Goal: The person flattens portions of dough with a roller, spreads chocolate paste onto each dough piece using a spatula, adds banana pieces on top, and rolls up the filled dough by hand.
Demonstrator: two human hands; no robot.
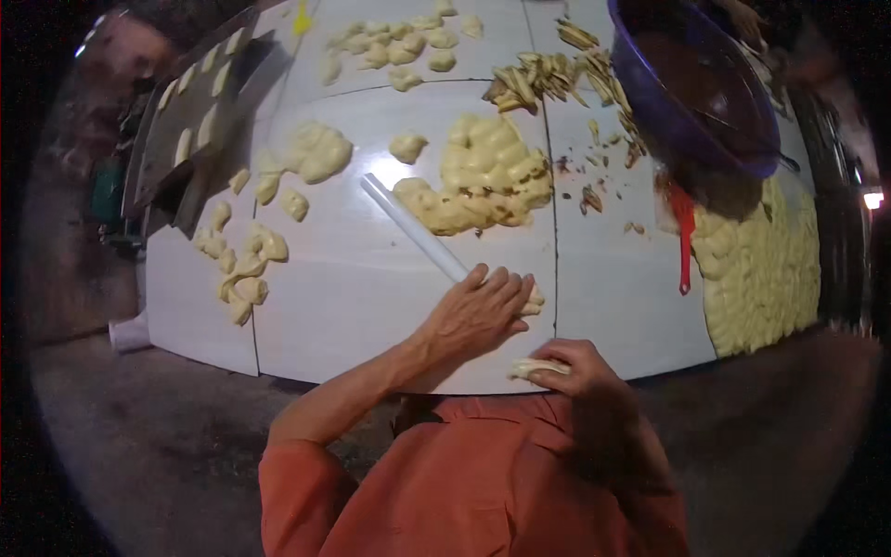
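Note:
My left hand (478, 306) lies over the lower end of a smooth white rolling pin (413, 227), its fingers bent across it. A small pale strip of dough (535, 299) shows beyond those fingers, on the white table. Near the front edge, my right hand (577, 365) is closed on a small piece of dough (538, 369), pinched between thumb and fingers. Past the pin lies a large lumpy mass of yellow dough (492, 158), with brown smears along its near side. Part of the pin is hidden under my left hand.
Loose dough pieces (246, 269) lie at the left, and more dough balls (399, 42) at the back. Back left are trays with shaped dough (209, 125). A purple tub (640, 102) of brown filling stands back right, near sliced sticks (548, 79), a red-handled tool (685, 246) and a dough sheet (761, 278).

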